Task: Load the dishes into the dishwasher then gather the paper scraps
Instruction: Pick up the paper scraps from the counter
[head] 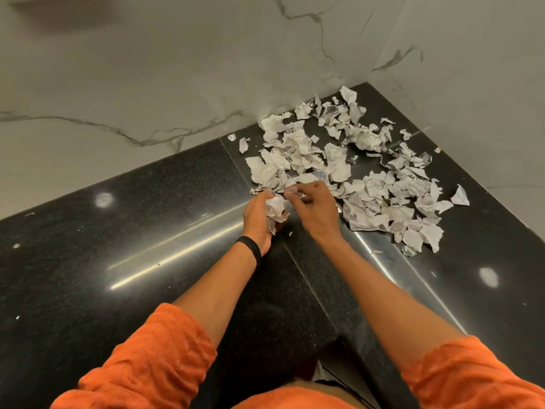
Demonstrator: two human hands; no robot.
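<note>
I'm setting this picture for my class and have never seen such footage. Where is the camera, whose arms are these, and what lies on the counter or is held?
No machine here: a person wears one camera on the head, looking down at their two hands. Torn paper scraps lie spread over the black stone counter, in the corner by the marble wall. The left hand grips a wad of crumpled paper. The right hand has its fingertips at the wad; whether they pinch a scrap is blurred.

Crumpled paper scraps (348,169) lie on a glossy speckled black stone counter (124,231).
</note>
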